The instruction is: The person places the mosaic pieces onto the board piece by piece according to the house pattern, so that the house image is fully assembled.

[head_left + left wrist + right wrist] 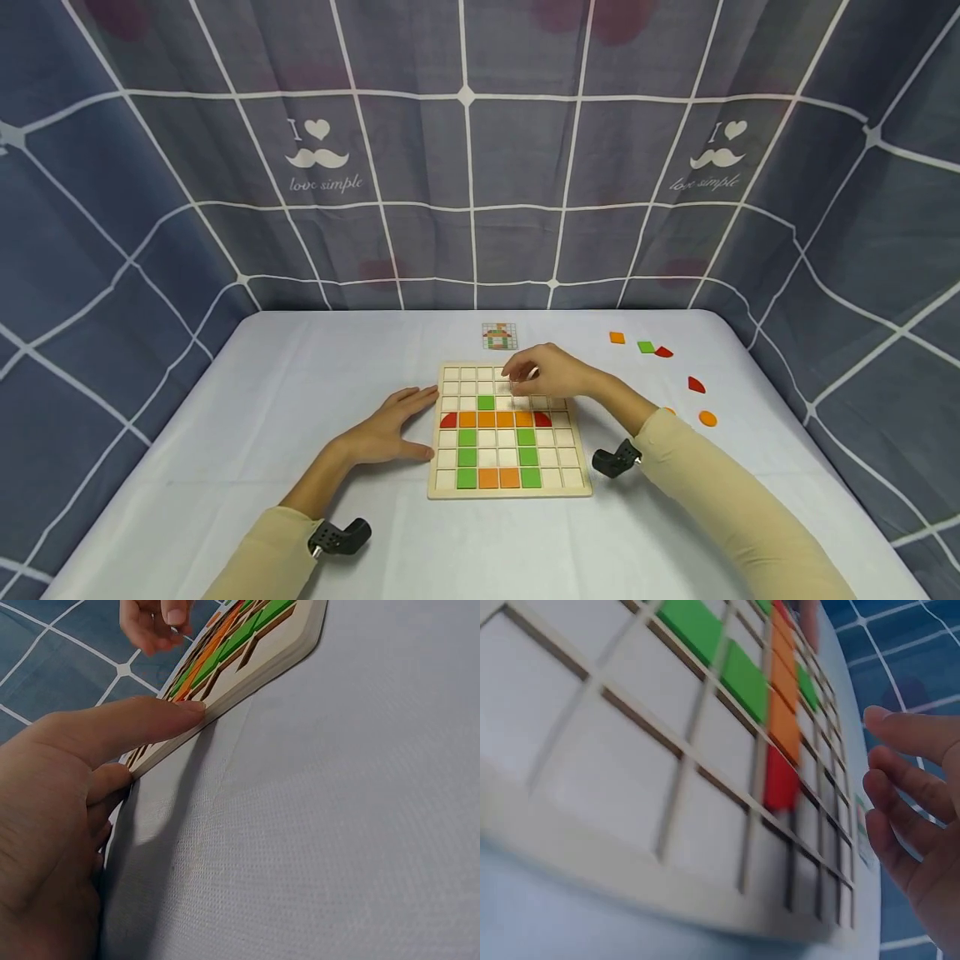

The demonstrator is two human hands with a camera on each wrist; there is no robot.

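Observation:
A wooden grid board (566,483) lies on the white table. Set in its cells are a row of orange squares (486,419) between two red quarter-round pieces (448,420), green squares (467,458) in two columns, and one green square (486,402) above the row. My left hand (386,432) touches the board's left edge, its thumb and fingers extended; in the left wrist view the thumb (150,727) rests against the rim. Over the board's upper part hovers my right hand (551,371). Its fingers (900,791) are loosely bent, with nothing visible between them.
Behind the board lies a small pattern card (499,336). To the right are loose pieces: an orange one (617,337), a green one (646,347), red ones (696,384) and an orange disc (707,418). Another orange piece is partly hidden by the right forearm. Curtains (510,242) surround the table.

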